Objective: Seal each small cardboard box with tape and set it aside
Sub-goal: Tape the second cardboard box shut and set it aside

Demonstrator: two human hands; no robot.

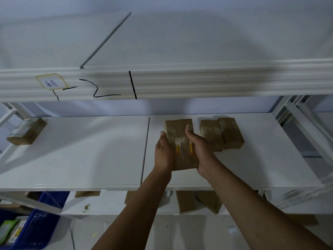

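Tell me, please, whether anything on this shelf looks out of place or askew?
One cardboard box lies alone at the far left of the shelf, turned at an angle, far from the two boxes standing side by side at right. The held box sits roughly in line with them.

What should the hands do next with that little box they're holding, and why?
Probably set the box down on the shelf, just left of the two boxes already sitting there, then let go. The left grip and right grip both hold it, and tape already shows across it, so it looks sealed and ready to set aside.
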